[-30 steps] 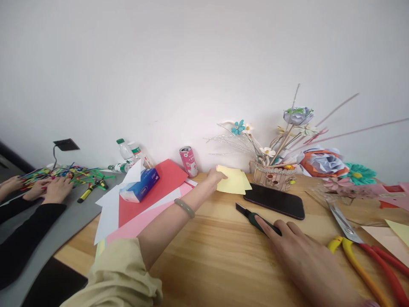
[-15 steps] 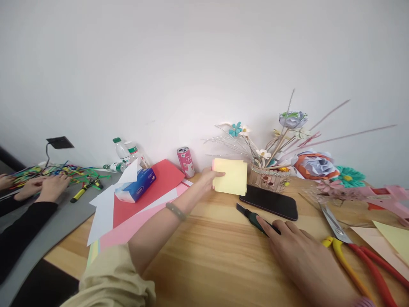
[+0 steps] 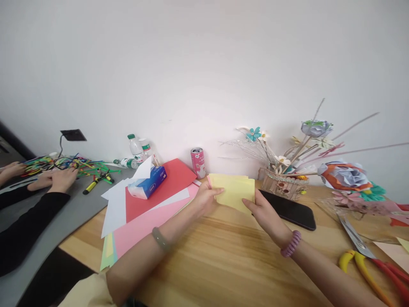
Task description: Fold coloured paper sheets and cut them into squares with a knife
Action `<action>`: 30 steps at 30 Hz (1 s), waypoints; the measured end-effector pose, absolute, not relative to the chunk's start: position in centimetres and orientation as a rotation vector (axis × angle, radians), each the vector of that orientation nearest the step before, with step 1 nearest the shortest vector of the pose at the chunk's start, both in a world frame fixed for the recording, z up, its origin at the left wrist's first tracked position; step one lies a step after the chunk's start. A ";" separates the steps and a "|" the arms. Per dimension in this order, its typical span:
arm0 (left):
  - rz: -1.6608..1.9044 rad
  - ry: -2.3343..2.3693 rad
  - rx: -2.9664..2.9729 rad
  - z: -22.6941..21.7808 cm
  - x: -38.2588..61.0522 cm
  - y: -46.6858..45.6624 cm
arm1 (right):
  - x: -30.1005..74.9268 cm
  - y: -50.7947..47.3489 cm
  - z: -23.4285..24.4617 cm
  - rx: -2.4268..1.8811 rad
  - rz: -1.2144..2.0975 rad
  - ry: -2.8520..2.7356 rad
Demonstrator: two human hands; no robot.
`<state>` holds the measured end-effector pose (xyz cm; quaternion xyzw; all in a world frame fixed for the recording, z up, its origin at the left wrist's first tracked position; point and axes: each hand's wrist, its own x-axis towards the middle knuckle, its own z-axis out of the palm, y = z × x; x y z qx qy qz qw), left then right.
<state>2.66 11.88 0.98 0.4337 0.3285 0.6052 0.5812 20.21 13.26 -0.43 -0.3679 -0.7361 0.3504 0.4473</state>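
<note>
My left hand (image 3: pixel 205 198) grips the left edge of a stack of yellow paper squares (image 3: pixel 234 191), thumb on the front. At the right edge, my right hand (image 3: pixel 266 211) pinches the same stack, thumb in front and fingers behind. The stack is held up off the table, tilted toward me, with a pink sheet edge showing at its left. Just behind my right hand lies a black phone (image 3: pixel 294 212). The craft knife is not visible now.
Scissors (image 3: pixel 358 241) with red and yellow handles lie at right. Behind stands a basket (image 3: pixel 283 184) of craft flowers. A pink can (image 3: pixel 198 163), tissue pack (image 3: pixel 148 181) and coloured paper (image 3: pixel 143 230) are at left. Another person's hands (image 3: pixel 62 179) work among coloured stems (image 3: pixel 86 166).
My right hand has let go of the craft knife and taken the right edge of the yellow paper stack. The stack is lower in view, and the view has shifted left.
</note>
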 end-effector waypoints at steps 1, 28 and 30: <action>1.436 0.774 0.998 0.7 2.7 12.0 | 19.6 13.4 -0.7 -0.912 0.913 -1.788; 1.552 1.247 1.030 -1.3 4.6 12.8 | 17.7 17.5 -2.6 -1.296 0.873 -1.545; 1.532 1.333 1.095 -0.6 3.6 13.3 | 17.5 19.8 -1.6 -1.366 0.905 -1.599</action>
